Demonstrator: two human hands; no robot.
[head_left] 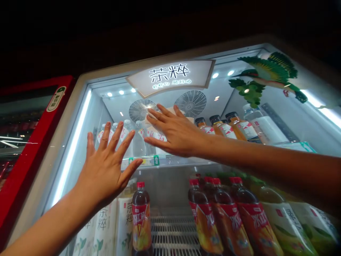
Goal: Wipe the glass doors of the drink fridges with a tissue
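My left hand [106,169] is raised with its fingers spread, flat against or just in front of the glass door of a lit drinks cooler [170,170]. Higher up and to the right, my right hand [174,133] lies flat with its fingers apart over the glass. Behind its fingers shows a pale, cloth-like patch [188,120]; most of it is hidden, and I cannot tell whether the hand presses on it. Clear bottles [127,124] stand on the upper shelf behind my hands. Below my left hand is a red-capped tea bottle [141,217].
A lit sign [170,79] hangs at the cooler's top. A bird picture [266,73] decorates the upper right. Several red-capped bottles [233,217] and green-labelled bottles [282,217] fill the lower right. A red-framed cooler [32,156] stands at left.
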